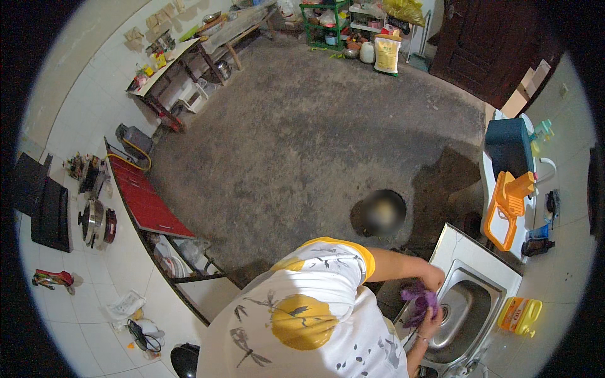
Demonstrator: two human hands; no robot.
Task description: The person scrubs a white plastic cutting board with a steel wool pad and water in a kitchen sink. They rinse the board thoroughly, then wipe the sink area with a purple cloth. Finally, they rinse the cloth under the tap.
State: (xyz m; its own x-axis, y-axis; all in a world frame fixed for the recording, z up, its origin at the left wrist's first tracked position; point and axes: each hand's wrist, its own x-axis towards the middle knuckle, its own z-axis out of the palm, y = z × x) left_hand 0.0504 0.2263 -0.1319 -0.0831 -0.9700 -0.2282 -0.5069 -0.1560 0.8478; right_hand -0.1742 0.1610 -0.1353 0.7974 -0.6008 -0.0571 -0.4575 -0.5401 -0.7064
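Note:
Both my hands are at the near left rim of the stainless steel sink, at the lower right. A bunched purple cloth is between them. My left hand, reaching across from above, is closed on the cloth's upper end. Lower down, my right hand grips its other end, with a thin bracelet at the wrist. Parts of my fingers are hidden by the folds. The sink basin beside the cloth shows bare metal and a round drain.
A yellow jug stands at the sink's right. Beyond are an orange plastic rack and a dark teal bin. A dark round object with a blurred middle sits on the floor. A red cabinet door hangs open at left.

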